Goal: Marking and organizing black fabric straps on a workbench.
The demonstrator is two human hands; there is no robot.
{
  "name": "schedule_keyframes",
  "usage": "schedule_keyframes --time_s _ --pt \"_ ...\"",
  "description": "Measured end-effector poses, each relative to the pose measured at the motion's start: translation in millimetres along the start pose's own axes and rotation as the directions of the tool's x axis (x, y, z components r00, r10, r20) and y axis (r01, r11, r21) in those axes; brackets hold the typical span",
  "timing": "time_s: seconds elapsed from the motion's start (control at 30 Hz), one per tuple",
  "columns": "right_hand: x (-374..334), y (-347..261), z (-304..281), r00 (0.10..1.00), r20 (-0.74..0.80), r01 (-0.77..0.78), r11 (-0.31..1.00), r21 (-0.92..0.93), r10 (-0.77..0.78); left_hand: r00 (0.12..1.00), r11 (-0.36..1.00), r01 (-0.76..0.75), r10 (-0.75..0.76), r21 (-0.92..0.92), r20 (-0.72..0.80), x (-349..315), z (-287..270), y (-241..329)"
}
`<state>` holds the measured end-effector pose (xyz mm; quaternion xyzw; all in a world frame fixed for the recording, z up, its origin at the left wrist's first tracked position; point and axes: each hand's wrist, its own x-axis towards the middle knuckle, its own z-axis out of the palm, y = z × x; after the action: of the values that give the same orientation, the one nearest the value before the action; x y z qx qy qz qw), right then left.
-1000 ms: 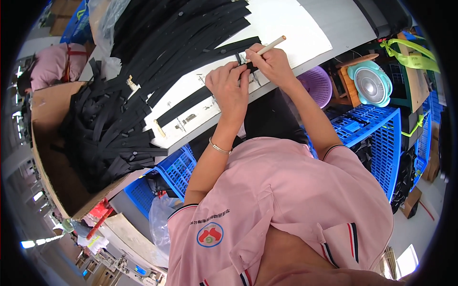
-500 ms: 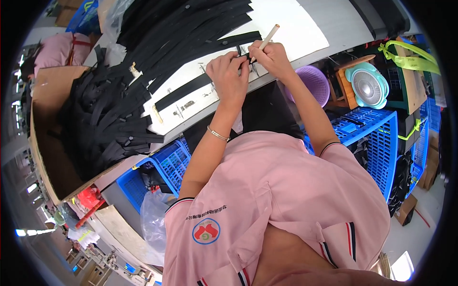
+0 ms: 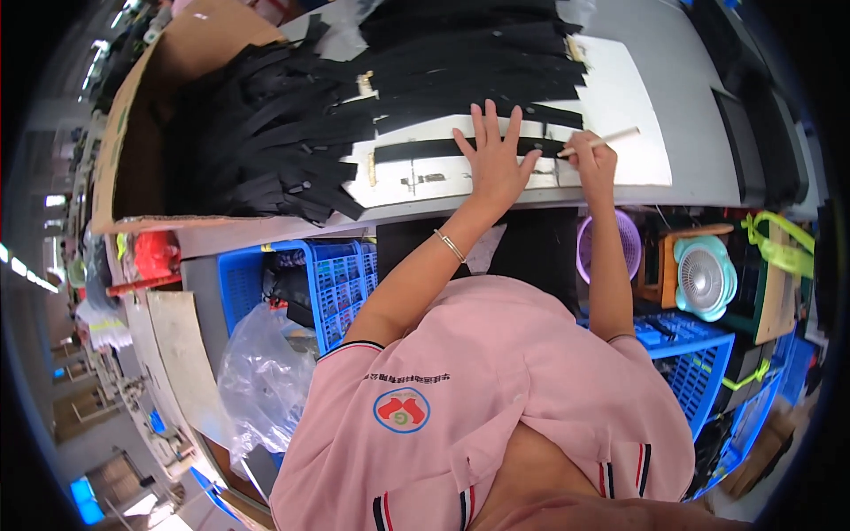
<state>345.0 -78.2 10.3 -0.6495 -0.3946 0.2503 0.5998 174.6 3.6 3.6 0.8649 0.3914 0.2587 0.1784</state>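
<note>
A black fabric strip (image 3: 427, 150) lies straight along a white board (image 3: 651, 115) that bears dark marks. My left hand (image 3: 498, 164) rests flat on this strip, its fingers spread toward the far side. Near the strip's right end, my right hand (image 3: 593, 164) grips a pale pen-like marker (image 3: 617, 138), tip down on or just over the strip. Beyond my hands, many more black strips (image 3: 460, 53) lie side by side in a layer on the board. Whether the tip touches the fabric I cannot tell.
An open cardboard box (image 3: 119, 168) at the left holds a heap of black strips (image 3: 266, 133). Below the table edge stand blue plastic crates (image 3: 332, 288), a purple basket (image 3: 611, 250) and a teal fan (image 3: 706, 277). Clear plastic sheeting (image 3: 266, 372) hangs lower left.
My left hand has gone from bent fingers near the marker to lying flat and spread on the strip. The marker now leans further right. The whole view has turned.
</note>
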Motion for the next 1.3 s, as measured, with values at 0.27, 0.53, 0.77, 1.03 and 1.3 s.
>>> schedule_keyframes --time_s 0.27,0.53,0.77,1.03,1.3 --pt "-4 -9 0 0.995 -0.073 -0.08 0.989 -0.125 0.071 0.999 0.998 -0.048 0.048 0.042 0.007 97 5 -50" --pt "-6 -6 1 0.992 -0.098 -0.095 0.988 -0.118 0.084 0.969 0.971 -0.2 0.215 0.127 -0.118 200 25 -95" --pt "-4 -2 6 0.995 -0.081 -0.074 0.988 -0.132 0.063 0.929 0.957 -0.218 0.263 0.189 -0.26 250 28 -129" --pt "-4 -7 6 0.991 -0.083 -0.113 0.98 -0.161 0.101 0.969 0.97 -0.241 0.24 -0.022 -0.058 183 -16 -118" --pt "-2 1 4 0.993 -0.094 -0.08 0.988 -0.13 0.068 0.986 0.976 -0.163 0.165 0.142 -0.003 88 -93 -152"
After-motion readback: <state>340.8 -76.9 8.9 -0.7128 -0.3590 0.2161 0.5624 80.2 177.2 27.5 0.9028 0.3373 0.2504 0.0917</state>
